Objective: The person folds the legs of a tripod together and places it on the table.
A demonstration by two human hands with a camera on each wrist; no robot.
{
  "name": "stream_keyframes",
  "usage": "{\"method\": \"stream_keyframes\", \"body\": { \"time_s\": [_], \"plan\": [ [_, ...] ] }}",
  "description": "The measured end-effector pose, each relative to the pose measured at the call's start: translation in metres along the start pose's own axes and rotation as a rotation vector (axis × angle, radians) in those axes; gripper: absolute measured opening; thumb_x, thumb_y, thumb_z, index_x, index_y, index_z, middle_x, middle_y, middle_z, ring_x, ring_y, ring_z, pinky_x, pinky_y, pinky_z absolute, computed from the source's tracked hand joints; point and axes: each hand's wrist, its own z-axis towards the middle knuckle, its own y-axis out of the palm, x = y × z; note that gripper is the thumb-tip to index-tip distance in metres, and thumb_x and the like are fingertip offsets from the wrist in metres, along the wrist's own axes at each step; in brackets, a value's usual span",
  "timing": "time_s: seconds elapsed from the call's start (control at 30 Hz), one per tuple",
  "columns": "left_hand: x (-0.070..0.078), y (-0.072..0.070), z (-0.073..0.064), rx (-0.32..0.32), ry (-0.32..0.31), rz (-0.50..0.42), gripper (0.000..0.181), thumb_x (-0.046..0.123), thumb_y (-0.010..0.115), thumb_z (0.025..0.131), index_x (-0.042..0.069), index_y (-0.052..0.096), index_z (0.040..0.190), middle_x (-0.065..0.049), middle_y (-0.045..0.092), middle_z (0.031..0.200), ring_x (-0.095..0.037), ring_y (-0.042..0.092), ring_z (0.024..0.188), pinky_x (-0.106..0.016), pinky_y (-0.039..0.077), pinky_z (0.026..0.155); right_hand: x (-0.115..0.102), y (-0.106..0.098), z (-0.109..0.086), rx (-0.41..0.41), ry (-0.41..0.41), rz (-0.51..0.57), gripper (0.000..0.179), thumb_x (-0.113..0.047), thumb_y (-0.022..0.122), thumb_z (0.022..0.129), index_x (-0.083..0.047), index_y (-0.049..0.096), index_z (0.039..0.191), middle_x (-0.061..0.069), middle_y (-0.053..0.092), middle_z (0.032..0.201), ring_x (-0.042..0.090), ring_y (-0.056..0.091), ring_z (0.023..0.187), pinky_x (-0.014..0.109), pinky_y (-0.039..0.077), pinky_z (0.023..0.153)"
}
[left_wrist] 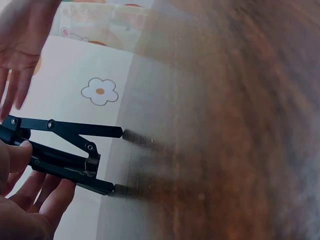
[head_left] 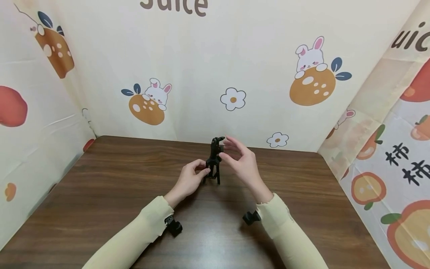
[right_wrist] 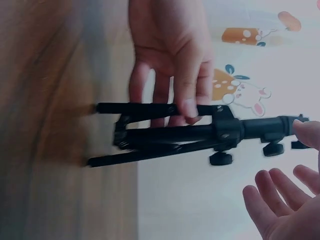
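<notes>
- The tripod (head_left: 214, 150) stands upright on the table (head_left: 302, 186), legs only slightly spread, near the middle of its back edge.
- The left hand (head_left: 190, 178) pinches a leg between thumb and fingers.
- The right hand (head_left: 244, 164) is beside the top, fingers loosely parted; contact is unclear.

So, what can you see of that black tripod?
The tripod looks like metal or plastic: a central column, small side knobs, and slim jointed legs, only slightly spread. It stands upright on the brown table, toward the back. The left hand grips its legs; the right hand is near its top, contact unclear.
</notes>
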Motion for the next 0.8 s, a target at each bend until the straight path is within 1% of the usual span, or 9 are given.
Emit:
{"method": "stream_keyframes", "body": {
  "time_s": [0.1,0.2,0.33,0.4,0.53,0.6,0.67,0.73,0.8],
  "plan": [
    [0.0,0.001,0.0,-0.002,0.0,0.01,0.004,0.013,0.07,0.094,0.012,0.07,0.098,0.001,0.07,0.096,-0.017,0.062,0.095,-0.044,0.047,0.087,0.009,-0.002,-0.005,0.004,0.028,0.008,0.052,-0.016,0.076,0.09,-0.013,0.057,0.139,0.011,0.063,0.128,0.024,0.061,0.116,0.045,0.05,0.095],
    [0.002,0.001,0.0,-0.007,-0.002,0.011,0.004,0.013,0.07,0.094,0.012,0.07,0.098,0.001,0.069,0.096,-0.017,0.062,0.095,-0.042,0.046,0.086,0.019,-0.004,-0.01,0.004,0.062,0.019,0.052,-0.015,0.077,0.089,-0.013,0.058,0.138,0.01,0.064,0.127,0.023,0.062,0.115,0.045,0.05,0.095],
    [0.002,0.001,0.0,-0.004,-0.006,0.014,0.004,0.013,0.071,0.094,0.012,0.07,0.098,0.0,0.07,0.097,-0.018,0.062,0.095,-0.042,0.046,0.085,0.031,-0.005,-0.015,-0.023,0.115,0.028,0.052,-0.017,0.077,0.09,-0.011,0.057,0.138,0.014,0.064,0.128,0.024,0.063,0.114,0.045,0.05,0.095],
    [0.002,0.0,0.0,0.001,-0.006,0.019,0.005,0.012,0.071,0.094,0.011,0.07,0.098,0.0,0.07,0.097,-0.018,0.062,0.096,-0.042,0.046,0.085,0.037,-0.005,-0.016,-0.057,0.151,0.042,0.052,-0.015,0.076,0.09,-0.008,0.057,0.138,0.016,0.063,0.128,0.026,0.063,0.113,0.043,0.05,0.095],
    [0.002,-0.001,0.0,0.0,-0.014,0.019,0.005,0.011,0.071,0.093,0.011,0.07,0.099,-0.001,0.07,0.098,-0.018,0.062,0.097,-0.043,0.047,0.086,0.046,-0.006,-0.019,-0.159,0.252,0.053,0.05,-0.01,0.074,0.091,-0.005,0.057,0.138,0.019,0.062,0.131,0.031,0.063,0.113,0.04,0.05,0.094],
    [0.002,-0.001,-0.001,-0.002,-0.016,0.017,0.006,0.011,0.071,0.094,0.011,0.07,0.099,-0.001,0.07,0.098,-0.019,0.062,0.098,-0.043,0.047,0.087,0.048,-0.006,-0.02,-0.211,0.298,0.059,0.049,-0.006,0.072,0.091,-0.002,0.057,0.137,0.021,0.061,0.132,0.034,0.063,0.113,0.041,0.051,0.092],
    [0.001,-0.001,0.0,-0.005,-0.015,0.015,0.006,0.01,0.07,0.094,0.011,0.07,0.099,-0.002,0.07,0.098,-0.02,0.062,0.098,-0.044,0.047,0.087,0.044,-0.006,-0.022,-0.25,0.315,0.051,0.047,-0.002,0.071,0.091,0.002,0.057,0.135,0.024,0.06,0.131,0.037,0.063,0.113,0.039,0.053,0.089],
    [0.0,-0.001,0.0,-0.005,-0.011,0.012,0.006,0.009,0.07,0.094,0.01,0.07,0.099,-0.004,0.07,0.099,-0.02,0.062,0.098,-0.044,0.048,0.088,0.048,-0.004,-0.023,-0.273,0.313,0.034,0.044,-0.001,0.072,0.09,0.003,0.059,0.132,0.023,0.062,0.128,0.036,0.064,0.111,0.037,0.054,0.086],
    [0.0,-0.001,0.0,-0.008,-0.01,0.009,0.006,0.008,0.07,0.094,0.01,0.07,0.099,-0.006,0.07,0.1,-0.021,0.062,0.099,-0.045,0.048,0.089,0.051,-0.001,-0.025,-0.296,0.317,0.028,0.042,-0.001,0.071,0.09,0.004,0.06,0.13,0.023,0.064,0.125,0.036,0.065,0.11,0.038,0.056,0.083]
  ]
}}
